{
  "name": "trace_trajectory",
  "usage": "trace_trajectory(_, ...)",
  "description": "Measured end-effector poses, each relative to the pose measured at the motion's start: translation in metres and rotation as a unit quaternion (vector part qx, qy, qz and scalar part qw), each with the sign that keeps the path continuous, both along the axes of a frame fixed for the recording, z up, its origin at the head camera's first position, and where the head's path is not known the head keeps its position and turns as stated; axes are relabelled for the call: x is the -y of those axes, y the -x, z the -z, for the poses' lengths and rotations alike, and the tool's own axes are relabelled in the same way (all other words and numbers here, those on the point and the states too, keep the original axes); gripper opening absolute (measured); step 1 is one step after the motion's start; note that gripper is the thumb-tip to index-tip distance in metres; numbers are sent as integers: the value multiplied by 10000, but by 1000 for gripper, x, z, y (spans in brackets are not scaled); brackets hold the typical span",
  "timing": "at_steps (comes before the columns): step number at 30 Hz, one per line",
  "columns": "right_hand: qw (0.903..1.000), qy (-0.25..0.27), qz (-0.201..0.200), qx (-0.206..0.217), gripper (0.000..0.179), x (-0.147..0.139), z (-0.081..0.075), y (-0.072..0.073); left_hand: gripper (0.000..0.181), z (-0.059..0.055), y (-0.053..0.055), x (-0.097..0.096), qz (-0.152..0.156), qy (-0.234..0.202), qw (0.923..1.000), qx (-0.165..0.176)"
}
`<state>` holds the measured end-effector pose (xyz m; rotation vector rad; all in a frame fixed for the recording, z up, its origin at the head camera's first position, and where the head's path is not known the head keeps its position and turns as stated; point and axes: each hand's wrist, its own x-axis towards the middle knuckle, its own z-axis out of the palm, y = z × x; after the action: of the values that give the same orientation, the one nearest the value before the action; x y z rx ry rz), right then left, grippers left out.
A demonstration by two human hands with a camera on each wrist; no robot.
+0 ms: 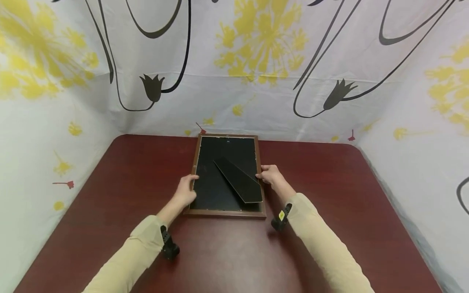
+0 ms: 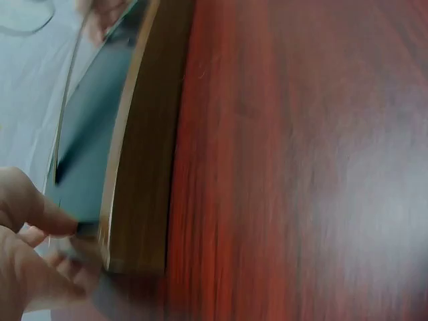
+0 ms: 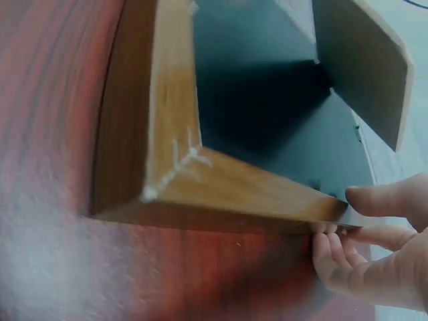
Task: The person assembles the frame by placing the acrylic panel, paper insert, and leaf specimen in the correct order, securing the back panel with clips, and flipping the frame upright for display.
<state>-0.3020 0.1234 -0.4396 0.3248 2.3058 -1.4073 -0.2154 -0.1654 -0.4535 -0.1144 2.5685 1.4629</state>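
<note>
A wooden picture frame (image 1: 227, 212) is back side up at the far middle of the table, showing its black backing board (image 1: 209, 183). From that board an easel stand (image 1: 239, 181) sticks up at a slant. My left hand (image 1: 185, 191) grips the frame's left side, thumb over the edge. On the opposite side my right hand (image 1: 272, 175) holds the rim, and the right wrist view shows the thumb (image 3: 374, 199) on top with fingers curled beneath. The front of the frame is hidden.
The dark red wooden table (image 1: 227, 252) has rounded far corners. White cloth (image 1: 205, 93) printed with yellow and grey flowers hangs behind the table and along both sides. A small black camera (image 1: 169, 244) is strapped to each wrist.
</note>
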Motion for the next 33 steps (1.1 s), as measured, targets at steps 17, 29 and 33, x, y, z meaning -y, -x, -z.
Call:
trace_trajectory(17, 9964, 703, 394, 263, 56, 3, -2, -3, 62, -5, 17, 13, -256, -469, 9888, 1394)
trace_trajectory(29, 9877, 1503, 259, 359, 63, -8, -8, -5, 62, -3, 15, 15, -326, -1445, 9835, 1034)
trace_trajectory(33, 9844, 1709, 341, 221, 66, -17, -13, -4, 66, -4, 19, 15, -266, -1461, 9868, 652)
